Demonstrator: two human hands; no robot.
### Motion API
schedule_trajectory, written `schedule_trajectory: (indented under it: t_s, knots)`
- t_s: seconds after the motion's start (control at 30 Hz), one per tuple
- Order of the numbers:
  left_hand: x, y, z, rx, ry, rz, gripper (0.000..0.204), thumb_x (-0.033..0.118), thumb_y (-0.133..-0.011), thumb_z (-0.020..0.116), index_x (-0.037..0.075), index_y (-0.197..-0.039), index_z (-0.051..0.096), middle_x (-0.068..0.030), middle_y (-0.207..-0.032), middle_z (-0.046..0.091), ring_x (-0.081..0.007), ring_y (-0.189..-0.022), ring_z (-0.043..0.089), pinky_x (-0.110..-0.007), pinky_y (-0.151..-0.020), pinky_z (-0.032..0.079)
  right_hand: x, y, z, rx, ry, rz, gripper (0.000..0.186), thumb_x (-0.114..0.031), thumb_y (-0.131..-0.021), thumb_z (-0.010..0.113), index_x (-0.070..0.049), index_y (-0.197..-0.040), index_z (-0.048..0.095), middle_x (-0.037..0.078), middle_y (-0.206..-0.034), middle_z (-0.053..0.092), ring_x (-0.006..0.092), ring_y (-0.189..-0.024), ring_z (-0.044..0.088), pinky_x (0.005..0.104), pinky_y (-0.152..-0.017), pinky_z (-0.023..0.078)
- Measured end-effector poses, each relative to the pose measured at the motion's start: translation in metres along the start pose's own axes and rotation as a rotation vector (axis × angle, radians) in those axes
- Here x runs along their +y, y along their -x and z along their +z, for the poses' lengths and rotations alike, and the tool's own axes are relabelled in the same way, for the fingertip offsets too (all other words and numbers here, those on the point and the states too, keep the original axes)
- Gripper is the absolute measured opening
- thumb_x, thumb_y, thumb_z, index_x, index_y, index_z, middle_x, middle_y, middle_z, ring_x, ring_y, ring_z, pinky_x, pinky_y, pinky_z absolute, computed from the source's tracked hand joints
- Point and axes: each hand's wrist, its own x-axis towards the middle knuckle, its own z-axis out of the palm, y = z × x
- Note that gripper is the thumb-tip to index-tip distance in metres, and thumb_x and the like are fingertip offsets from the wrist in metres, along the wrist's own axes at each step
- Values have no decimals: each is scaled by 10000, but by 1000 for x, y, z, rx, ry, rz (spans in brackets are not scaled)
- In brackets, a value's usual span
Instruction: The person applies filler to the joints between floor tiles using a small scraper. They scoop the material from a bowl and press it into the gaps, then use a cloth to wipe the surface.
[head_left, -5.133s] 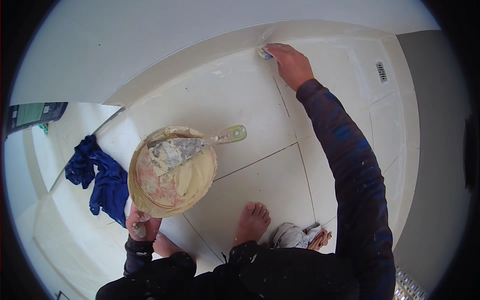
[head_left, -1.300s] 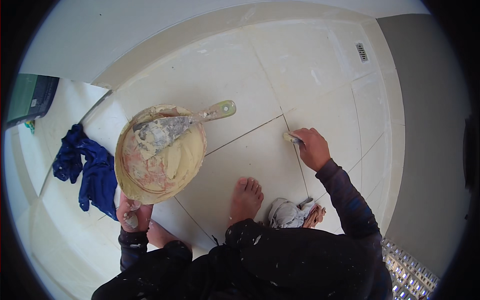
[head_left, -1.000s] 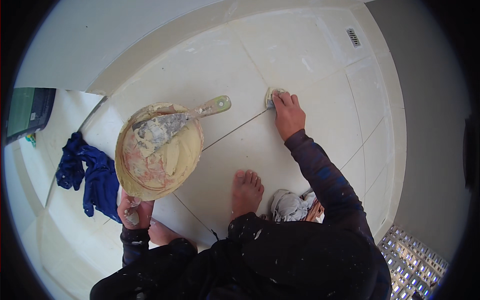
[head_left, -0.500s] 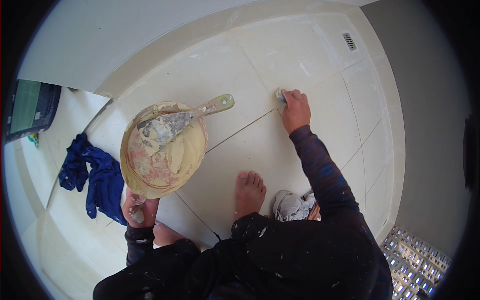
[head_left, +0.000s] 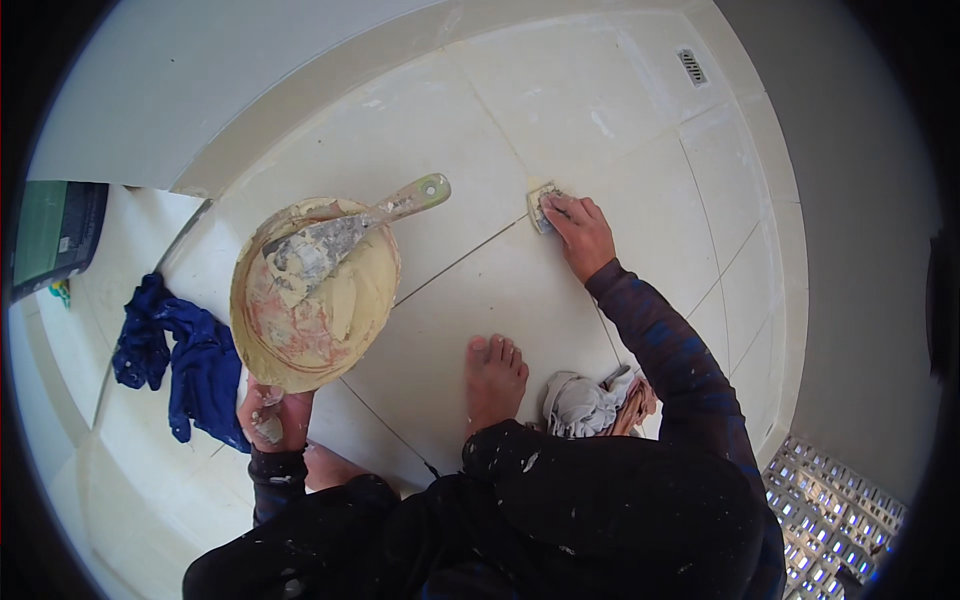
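My left hand (head_left: 277, 418), smeared with paste, grips the lower edge of a round bowl (head_left: 246, 345) of cream-coloured grout, its fingers partly hidden underneath. Across the bowl lies a putty knife (head_left: 412, 198), its blade caked with paste and its green-ended handle sticking out over the far right rim. Out to the right, my right hand (head_left: 584, 237) pinches a small flat scraper (head_left: 543, 208) with cream paste on it. This scraper is pressed to the tiled floor (head_left: 480, 300) where dark, unfilled-looking joint lines meet paler ones.
A dark blue cloth (head_left: 200, 370) lies left of the bowl, with a dark green container (head_left: 60, 230) beyond it. Grey and brown rags (head_left: 590, 405) sit by my bare foot (head_left: 497, 375). A floor drain (head_left: 691, 67) is at the far right, a perforated metal piece (head_left: 830, 520) at lower right.
My right hand has moved slightly left and nearer, and the scraper now shows flatter on the joint. The bowl has shifted a little left in view, still in my left hand.
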Motion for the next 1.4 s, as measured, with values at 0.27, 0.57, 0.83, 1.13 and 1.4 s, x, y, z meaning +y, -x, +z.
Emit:
schedule_trajectory:
  t_s: [0.27, 0.57, 0.83, 1.13, 1.4]
  knots:
    - [-3, 18, -13, -152, -29, -48, 834, 263, -819, 633, 29, -1547, 300, -202, -1524, 436, -389, -1378, 478, -573, -1132, 405, -62, 90, -71, -394, -126, 560, 387, 52, -888, 548, -21, -1250, 667, 81, -1168, 668, 275, -1046, 645, 412, -907, 532]
    - [34, 15, -29, -191, 1, -53, 766, 198, -809, 620, 15, -1502, 348, -196, -1480, 474, -373, -1337, 517, -554, -1109, 435, -94, 41, -65, 114, -1325, 1148, 331, 1, -982, 512, 63, -1290, 616, 112, -1273, 653, 197, -1094, 663, 354, -962, 553]
    - [35, 11, -31, -205, 60, -59, 729, 121, -795, 588, 9, -1482, 374, -198, -1454, 497, -371, -1326, 523, -550, -1109, 431, -123, -15, -36, -9, 190, 175, 390, 62, -863, 594, 4, -1246, 641, 124, -1130, 637, 321, -985, 611, 379, -809, 559]
    - [30, 12, -26, -155, 67, -10, 744, 164, -808, 593, 21, -1501, 362, -185, -1475, 489, -372, -1349, 504, -559, -1140, 395, -77, -47, -47, -139, 338, 106, 379, 17, -854, 577, 9, -1231, 625, 111, -1047, 588, 303, -948, 583, 391, -761, 562]
    - [34, 4, -27, -130, 20, -68, 770, 148, -779, 602, 17, -1499, 363, -196, -1476, 486, -378, -1354, 500, -560, -1141, 398, 36, -82, -65, -86, 311, 186, 249, -98, -890, 596, -19, -1114, 669, 169, -1031, 611, 368, -991, 609, 458, -841, 536]
